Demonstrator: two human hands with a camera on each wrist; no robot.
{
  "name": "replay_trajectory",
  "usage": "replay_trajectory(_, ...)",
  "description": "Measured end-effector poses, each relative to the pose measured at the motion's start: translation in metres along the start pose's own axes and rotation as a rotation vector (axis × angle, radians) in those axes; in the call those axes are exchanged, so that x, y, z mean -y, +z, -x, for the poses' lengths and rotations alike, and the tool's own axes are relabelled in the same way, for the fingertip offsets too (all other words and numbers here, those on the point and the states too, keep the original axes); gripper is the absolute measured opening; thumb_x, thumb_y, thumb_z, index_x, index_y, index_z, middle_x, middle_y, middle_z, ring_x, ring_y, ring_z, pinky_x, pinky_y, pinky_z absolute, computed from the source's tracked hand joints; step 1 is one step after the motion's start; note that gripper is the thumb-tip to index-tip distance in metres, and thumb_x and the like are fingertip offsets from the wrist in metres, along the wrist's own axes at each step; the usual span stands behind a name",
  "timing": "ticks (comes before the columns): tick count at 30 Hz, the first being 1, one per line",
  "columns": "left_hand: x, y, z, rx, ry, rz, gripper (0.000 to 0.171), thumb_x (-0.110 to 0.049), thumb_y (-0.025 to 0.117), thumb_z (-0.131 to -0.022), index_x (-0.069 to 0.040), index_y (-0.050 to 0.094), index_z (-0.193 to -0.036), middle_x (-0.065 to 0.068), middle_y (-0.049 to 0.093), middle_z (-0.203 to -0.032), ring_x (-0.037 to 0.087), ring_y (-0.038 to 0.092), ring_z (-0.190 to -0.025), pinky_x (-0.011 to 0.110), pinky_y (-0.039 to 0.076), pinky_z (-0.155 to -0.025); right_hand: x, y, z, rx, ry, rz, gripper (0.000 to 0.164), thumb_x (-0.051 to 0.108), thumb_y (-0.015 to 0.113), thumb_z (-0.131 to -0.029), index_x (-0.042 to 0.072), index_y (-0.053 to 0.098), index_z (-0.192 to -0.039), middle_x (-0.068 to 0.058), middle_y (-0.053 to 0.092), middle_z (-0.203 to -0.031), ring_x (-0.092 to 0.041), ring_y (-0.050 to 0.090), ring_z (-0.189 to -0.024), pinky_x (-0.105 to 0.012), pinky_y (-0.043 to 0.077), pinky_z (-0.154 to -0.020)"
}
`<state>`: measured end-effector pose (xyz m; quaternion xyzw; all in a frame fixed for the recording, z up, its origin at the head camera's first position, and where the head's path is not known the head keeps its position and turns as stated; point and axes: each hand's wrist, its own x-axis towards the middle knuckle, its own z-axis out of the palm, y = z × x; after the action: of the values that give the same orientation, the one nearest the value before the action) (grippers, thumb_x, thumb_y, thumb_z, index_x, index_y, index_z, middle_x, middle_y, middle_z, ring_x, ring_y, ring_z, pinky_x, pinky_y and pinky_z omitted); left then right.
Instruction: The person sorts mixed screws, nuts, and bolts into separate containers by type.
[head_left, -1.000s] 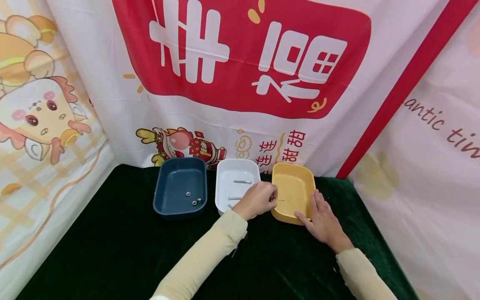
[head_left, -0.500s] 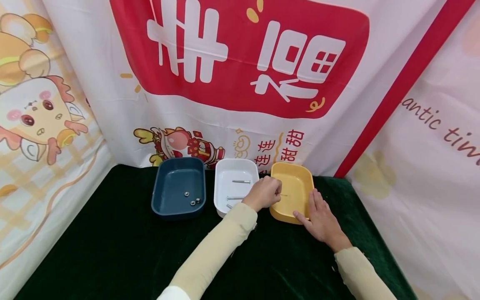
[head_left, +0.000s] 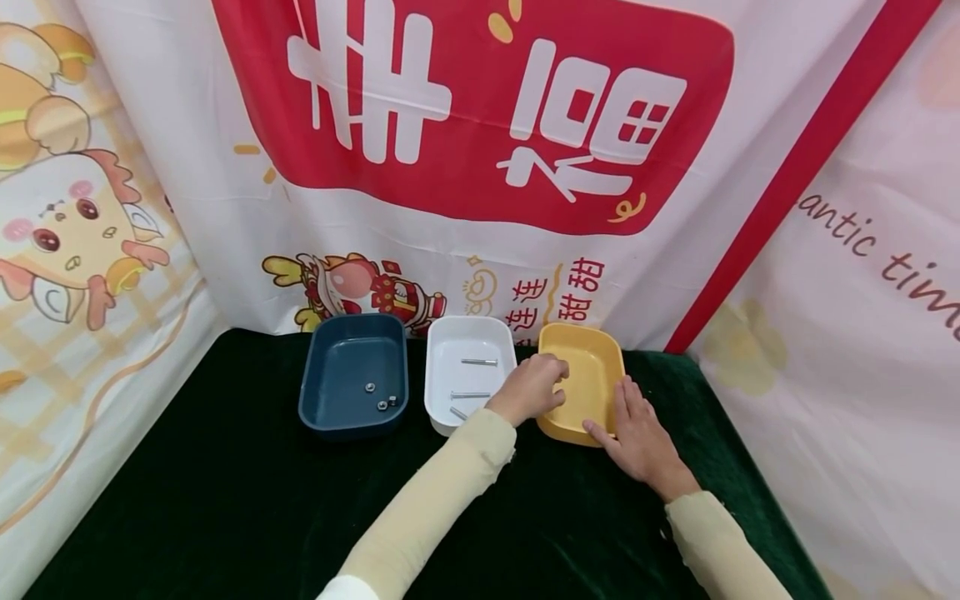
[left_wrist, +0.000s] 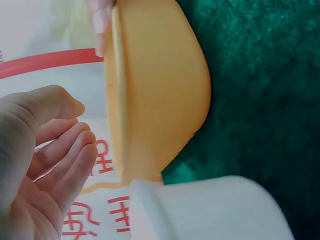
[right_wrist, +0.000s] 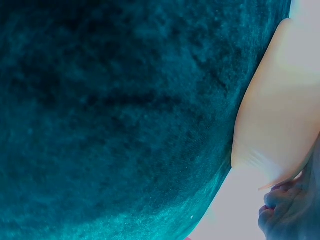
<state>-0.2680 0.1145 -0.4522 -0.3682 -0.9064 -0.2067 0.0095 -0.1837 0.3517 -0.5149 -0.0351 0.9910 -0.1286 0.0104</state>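
My left hand (head_left: 531, 388) hovers over the left rim of the yellow tray (head_left: 588, 367). In the left wrist view, this hand (left_wrist: 52, 150) has loosely bent fingers and a gap below the thumb, with nothing visible between them. My right hand (head_left: 643, 435) rests against the tray's right side, fingers straight along the rim and thumb over the near corner. The white tray (head_left: 468, 333), partly behind the left hand, contains several bolts, among them a long bolt (head_left: 479, 362). No bolt shows in the visible part of the yellow tray; the left hand covers some of it.
Left of the white tray stands a dark blue tray (head_left: 352, 358) with 3 nuts (head_left: 382, 406) inside. All the trays sit in a row on a dark green cloth (head_left: 247, 500), close to a printed fabric backdrop (head_left: 420, 208).
Earlier a thin bolt stuck out from my left fingertips over the yellow tray; now it is out of sight and the fingers have parted. The right hand holds its place.
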Motion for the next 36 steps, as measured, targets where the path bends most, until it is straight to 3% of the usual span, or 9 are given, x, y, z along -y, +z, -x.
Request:
replay_trajectory(9,0.001,-0.032,0.03,-0.061,0.064,-0.041,0.028,-0.021,0.074,-0.097,-0.012,0.074,-0.123,0.002,0.073,-0.122,0.017,0.071,-0.11,0.03,0.06,-0.093,0.002,-0.001,-0.001,-0.004,-0.001,0.003,0.112,0.084,0.031,-0.098,0.005,-0.005,-0.17,-0.016,-0.004,-0.18,-0.042,0.008,-0.165,-0.064,0.016,-0.132)
replay_trajectory(16,0.003,-0.057,0.065,-0.122,0.129,-0.081,0.026,-0.022,0.074,-0.097,-0.013,0.074,-0.121,0.001,0.073,-0.114,0.016,0.07,-0.104,0.031,0.06,-0.089,0.002,-0.001,0.0,0.011,0.007,-0.004,0.114,0.084,0.032,-0.098,0.006,-0.008,-0.169,-0.018,-0.004,-0.179,-0.044,0.008,-0.164,-0.066,0.015,-0.131)
replay_trajectory(20,0.005,-0.065,0.087,-0.112,0.147,-0.069,0.026,-0.024,0.074,-0.098,-0.014,0.074,-0.122,0.0,0.073,-0.115,0.014,0.07,-0.104,0.03,0.061,-0.089,0.0,-0.001,0.001,0.012,0.012,-0.002,0.113,0.085,0.032,-0.097,0.009,-0.012,-0.169,-0.017,-0.005,-0.179,-0.044,0.008,-0.164,-0.066,0.015,-0.131)
replay_trajectory(28,0.012,-0.062,0.123,-0.045,0.182,-0.172,0.026,-0.027,0.076,-0.098,-0.013,0.074,-0.119,0.001,0.074,-0.113,0.014,0.07,-0.101,0.031,0.064,-0.085,0.0,-0.002,0.0,0.003,0.012,-0.008,0.113,0.084,0.033,-0.098,0.005,-0.007,-0.169,-0.018,-0.004,-0.179,-0.046,0.01,-0.163,-0.067,0.016,-0.13)
replay_trajectory(36,0.023,-0.05,0.152,0.062,0.134,-0.137,0.022,-0.026,0.077,-0.097,-0.014,0.075,-0.115,-0.001,0.071,-0.103,0.007,0.064,-0.086,0.022,0.058,-0.072,0.003,-0.001,0.002,0.001,0.008,-0.009,0.113,0.084,0.033,-0.098,0.006,-0.007,-0.169,-0.018,-0.004,-0.179,-0.045,0.01,-0.163,-0.066,0.017,-0.13)
